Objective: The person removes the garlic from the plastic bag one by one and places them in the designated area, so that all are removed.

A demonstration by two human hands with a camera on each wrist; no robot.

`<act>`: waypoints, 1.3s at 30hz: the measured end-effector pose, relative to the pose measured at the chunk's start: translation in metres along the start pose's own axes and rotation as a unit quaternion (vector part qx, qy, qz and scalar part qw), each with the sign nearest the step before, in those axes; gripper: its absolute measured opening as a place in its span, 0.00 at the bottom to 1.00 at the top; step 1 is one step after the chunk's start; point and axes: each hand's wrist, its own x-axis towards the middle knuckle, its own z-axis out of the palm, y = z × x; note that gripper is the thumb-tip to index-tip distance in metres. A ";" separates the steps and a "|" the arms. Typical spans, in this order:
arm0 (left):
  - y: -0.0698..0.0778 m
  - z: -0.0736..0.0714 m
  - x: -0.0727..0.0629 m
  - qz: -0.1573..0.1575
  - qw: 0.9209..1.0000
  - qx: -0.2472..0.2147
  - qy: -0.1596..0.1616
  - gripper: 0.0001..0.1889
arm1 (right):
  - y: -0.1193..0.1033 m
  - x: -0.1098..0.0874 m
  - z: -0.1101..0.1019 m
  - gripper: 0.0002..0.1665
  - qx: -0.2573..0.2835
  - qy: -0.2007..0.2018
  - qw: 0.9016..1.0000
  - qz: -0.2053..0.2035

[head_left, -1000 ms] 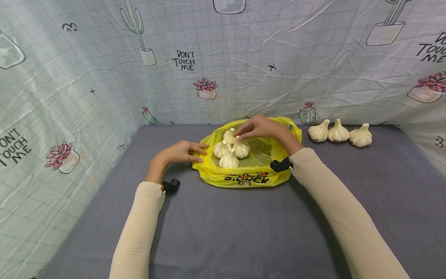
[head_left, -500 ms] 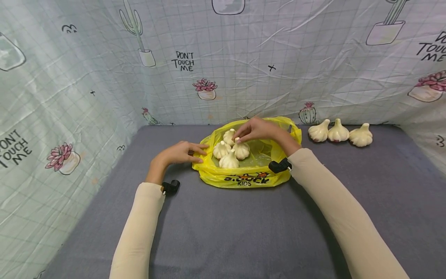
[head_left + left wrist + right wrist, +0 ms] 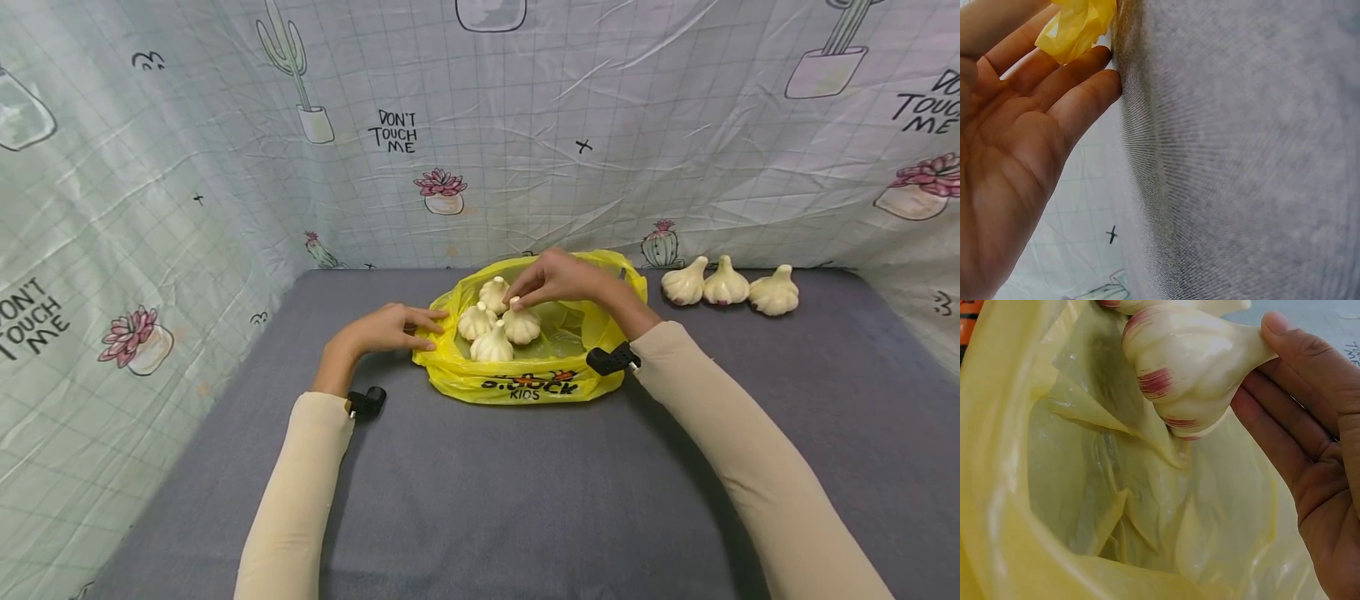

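Observation:
A yellow plastic bag point(image 3: 525, 383) lies with its mouth spread wide, and several white garlic bulbs point(image 3: 492, 342) sit together in its left half. At the bag's left edge, my left hand point(image 3: 385, 327) rests with relaxed, fairly straight fingers; in the left wrist view a crumpled yellow flap point(image 3: 1079, 28) lies against them. My right hand point(image 3: 564, 277) reaches into the bag from the right. Its thumb and fingers pinch the stem of one garlic bulb point(image 3: 1188, 362), which shows purple streaks in the right wrist view. Another bulb is partly hidden behind it.
Three more garlic bulbs point(image 3: 726, 282) stand in a row on the grey cloth point(image 3: 480, 492), right of the bag near the back edge. A patterned curtain point(image 3: 525, 125) rises behind and at the left.
My right hand has lowered slightly to the stem of the right-hand bulb in the bag, and that bulb has shifted a little to the right. The left hand keeps its place.

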 end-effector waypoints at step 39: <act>0.011 0.001 -0.003 0.023 0.999 0.025 0.004 0.21 | -0.031 -0.055 -0.017 0.12 -0.035 0.045 0.998 -0.019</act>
